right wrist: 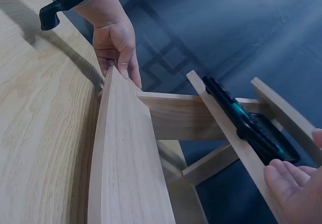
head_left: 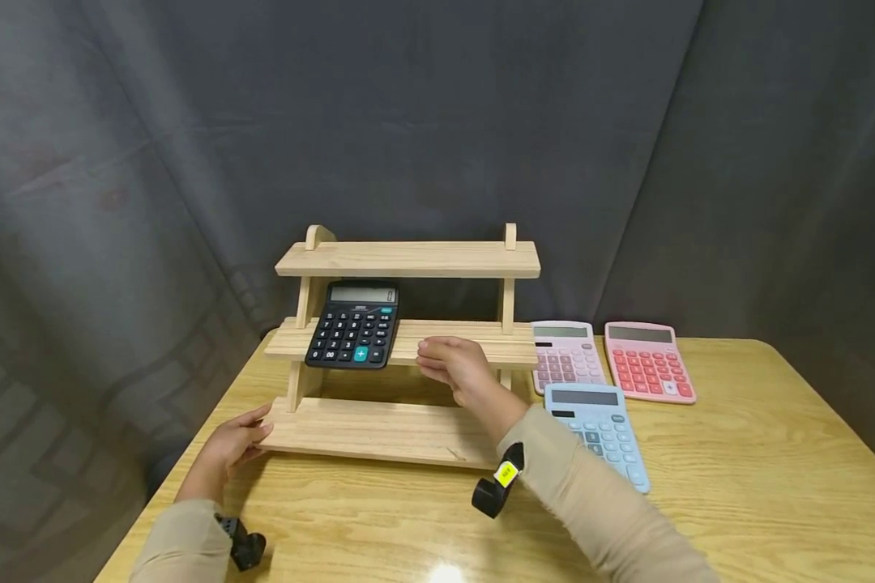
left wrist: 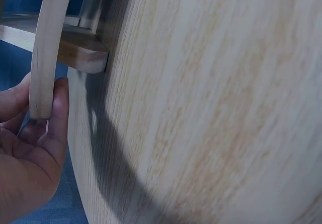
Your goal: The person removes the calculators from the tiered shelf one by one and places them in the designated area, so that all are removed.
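A three-tier wooden shelf rack (head_left: 408,257) stands on the table. My left hand (head_left: 232,444) pinches the left end of its bottom board (left wrist: 43,73), thumb on one face and fingers on the other. A black calculator (head_left: 353,324) leans on the middle tier toward the left, its screen showing 0. My right hand (head_left: 458,368) is in front of the middle tier, right of the calculator, with fingers together and nearly straight. In the right wrist view its fingertips (right wrist: 279,176) are right at that board's edge, close to the calculator, and hold nothing.
Right of the rack lie a light pink calculator (head_left: 565,356), a coral pink calculator (head_left: 649,360) and a blue calculator (head_left: 605,429), the blue one partly behind my right forearm. A dark curtain (head_left: 437,121) hangs behind the wooden table (head_left: 758,453).
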`<control>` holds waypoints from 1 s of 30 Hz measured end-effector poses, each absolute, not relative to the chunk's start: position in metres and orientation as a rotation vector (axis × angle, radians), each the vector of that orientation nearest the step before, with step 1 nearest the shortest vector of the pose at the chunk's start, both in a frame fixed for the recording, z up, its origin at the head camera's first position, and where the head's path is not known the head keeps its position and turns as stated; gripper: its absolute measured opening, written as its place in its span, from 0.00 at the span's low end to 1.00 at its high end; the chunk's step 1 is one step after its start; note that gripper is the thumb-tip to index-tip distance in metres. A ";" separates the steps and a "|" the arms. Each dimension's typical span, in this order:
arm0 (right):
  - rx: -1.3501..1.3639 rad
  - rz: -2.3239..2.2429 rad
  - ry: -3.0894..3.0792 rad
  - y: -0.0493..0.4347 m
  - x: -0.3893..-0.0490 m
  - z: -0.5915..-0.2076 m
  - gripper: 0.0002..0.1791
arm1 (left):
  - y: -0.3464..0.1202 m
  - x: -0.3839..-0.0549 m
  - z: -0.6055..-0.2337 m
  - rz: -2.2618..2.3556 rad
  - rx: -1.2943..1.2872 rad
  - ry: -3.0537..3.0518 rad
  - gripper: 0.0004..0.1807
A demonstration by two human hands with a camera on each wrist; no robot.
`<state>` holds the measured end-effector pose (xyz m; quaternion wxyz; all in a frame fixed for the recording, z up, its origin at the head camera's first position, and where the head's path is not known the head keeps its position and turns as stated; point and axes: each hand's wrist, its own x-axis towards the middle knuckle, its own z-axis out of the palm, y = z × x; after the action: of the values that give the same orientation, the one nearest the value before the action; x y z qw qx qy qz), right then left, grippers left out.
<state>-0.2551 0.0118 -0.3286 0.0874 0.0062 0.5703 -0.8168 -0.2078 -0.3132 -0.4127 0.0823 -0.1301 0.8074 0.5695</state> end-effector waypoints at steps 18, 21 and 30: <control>0.054 -2.383 1.752 -0.026 -0.266 -0.334 0.19 | -0.313 -0.208 -0.416 1.768 -0.369 2.416 0.33; 0.055 -2.398 1.754 -0.032 -0.265 -0.336 0.20 | -0.315 -0.208 -0.415 1.755 -0.372 2.401 0.33; 0.096 -2.451 1.804 -0.047 -0.263 -0.344 0.23 | -0.313 -0.207 -0.414 1.710 -0.360 2.415 0.32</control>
<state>-0.2635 -0.0469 -0.3436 0.0484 0.0315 0.5917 -0.8041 -0.2065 -0.3132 -0.4145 0.0800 -0.1204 0.8076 0.5718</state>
